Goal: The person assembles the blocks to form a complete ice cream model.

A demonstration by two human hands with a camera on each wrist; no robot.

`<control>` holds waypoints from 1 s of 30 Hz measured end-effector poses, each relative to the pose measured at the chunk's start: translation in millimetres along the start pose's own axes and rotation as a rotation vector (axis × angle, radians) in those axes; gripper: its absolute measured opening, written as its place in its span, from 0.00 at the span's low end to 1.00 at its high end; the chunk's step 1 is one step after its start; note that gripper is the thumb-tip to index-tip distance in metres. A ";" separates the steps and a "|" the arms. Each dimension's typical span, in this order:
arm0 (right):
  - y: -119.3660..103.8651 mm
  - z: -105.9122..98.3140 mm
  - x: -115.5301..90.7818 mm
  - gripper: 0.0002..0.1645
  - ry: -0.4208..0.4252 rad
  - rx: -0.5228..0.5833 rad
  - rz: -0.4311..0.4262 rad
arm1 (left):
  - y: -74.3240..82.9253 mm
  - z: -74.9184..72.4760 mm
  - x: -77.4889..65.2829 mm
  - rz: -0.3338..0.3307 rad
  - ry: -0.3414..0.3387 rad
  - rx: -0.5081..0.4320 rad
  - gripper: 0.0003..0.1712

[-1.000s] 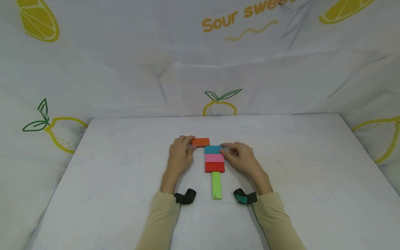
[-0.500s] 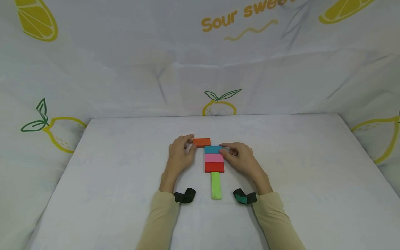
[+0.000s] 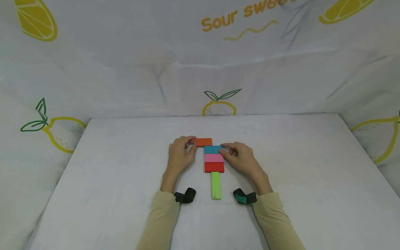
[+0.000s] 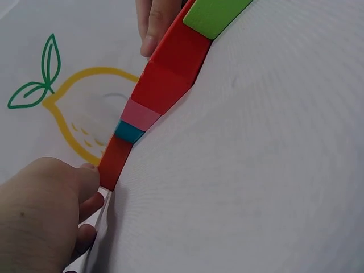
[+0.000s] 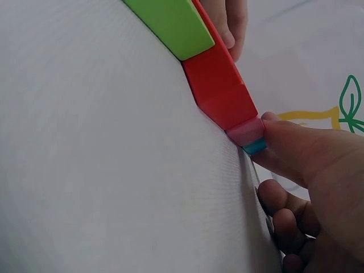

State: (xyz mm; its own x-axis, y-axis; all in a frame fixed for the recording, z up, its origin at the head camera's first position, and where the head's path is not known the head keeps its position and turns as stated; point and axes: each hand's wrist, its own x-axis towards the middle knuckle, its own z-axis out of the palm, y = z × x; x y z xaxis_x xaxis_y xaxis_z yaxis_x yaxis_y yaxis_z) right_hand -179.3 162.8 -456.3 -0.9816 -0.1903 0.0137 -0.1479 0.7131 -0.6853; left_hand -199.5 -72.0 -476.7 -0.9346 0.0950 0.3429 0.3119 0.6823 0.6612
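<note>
In the head view several flat coloured blocks lie in a column on a white table: a blue block [image 3: 213,150], a pink block [image 3: 214,158], a red block [image 3: 214,167] and, lengthwise below them, a light green block [image 3: 216,185]. An orange block [image 3: 203,142] lies just beyond the blue one, set off to the left. My left hand [image 3: 181,152] has thumb and index finger at the left end of the orange block. My right hand [image 3: 242,156] pinches the right end of the blue block between thumb and index finger; its other fingers are curled in.
The white table [image 3: 109,180] has its far edge close behind the hands. A white cloth [image 3: 125,86] printed with lemons hangs behind and at both sides. Each wrist wears a black camera mount [image 3: 185,196].
The orange block has slid a little to the right, further over the blue block's far side. My left fingers now sit at its very end. The right hand has stayed put.
</note>
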 end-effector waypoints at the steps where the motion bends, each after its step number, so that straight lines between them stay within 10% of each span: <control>1: -0.3 0.0 0.0 0.23 -0.001 -0.001 -0.001 | -0.1 0.0 0.0 0.002 -0.001 0.004 0.14; 30: 0.8 0.7 1.3 0.23 0.014 0.020 0.008 | 6.4 13.8 3.7 0.052 -0.061 0.062 0.16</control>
State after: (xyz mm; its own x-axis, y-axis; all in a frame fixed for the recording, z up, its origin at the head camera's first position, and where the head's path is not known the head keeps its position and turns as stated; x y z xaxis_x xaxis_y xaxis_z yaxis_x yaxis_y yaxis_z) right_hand -180.6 162.6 -457.3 -0.9843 -0.1754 0.0180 -0.1378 0.7012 -0.6995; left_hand -203.3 -57.3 -480.4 -0.9268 0.1741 0.3328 0.3507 0.7186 0.6006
